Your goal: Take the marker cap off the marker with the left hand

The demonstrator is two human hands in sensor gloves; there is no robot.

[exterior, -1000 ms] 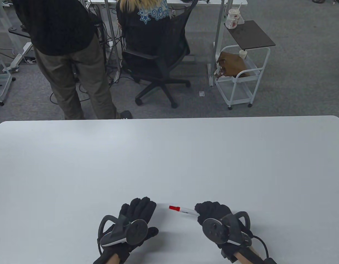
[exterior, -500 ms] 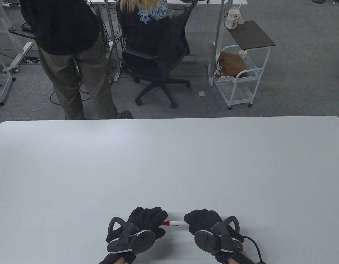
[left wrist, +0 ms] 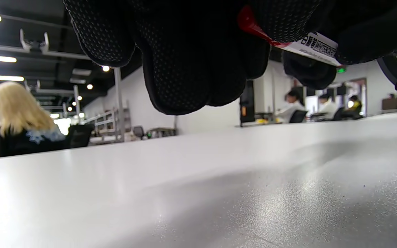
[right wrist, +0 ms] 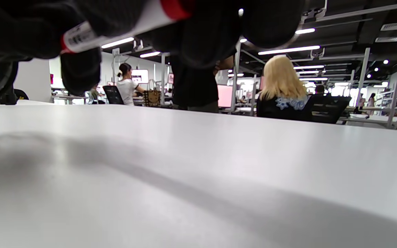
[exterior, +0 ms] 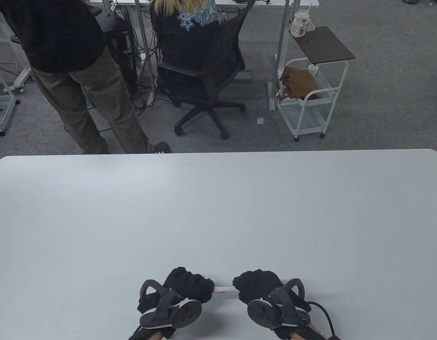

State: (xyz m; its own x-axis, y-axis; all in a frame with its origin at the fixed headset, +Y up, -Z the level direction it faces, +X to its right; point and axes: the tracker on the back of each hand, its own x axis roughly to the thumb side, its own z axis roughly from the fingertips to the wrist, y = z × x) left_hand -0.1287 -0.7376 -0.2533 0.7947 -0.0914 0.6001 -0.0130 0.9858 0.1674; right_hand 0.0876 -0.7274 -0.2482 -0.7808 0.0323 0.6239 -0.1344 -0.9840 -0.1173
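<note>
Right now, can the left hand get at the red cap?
Yes, it seems so: the left hand is already curled around the red cap, while the right hand holds the marker barrel. Nothing stands between them.

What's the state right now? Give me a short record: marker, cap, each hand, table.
marker: white barrel held level between both hands, off the table
cap: red, on the marker's left end, mostly hidden by glove
left hand: grips the cap end
right hand: grips the barrel's other end
cap removed: not as far as shown; red meets white barrel with no gap in the wrist views
</note>
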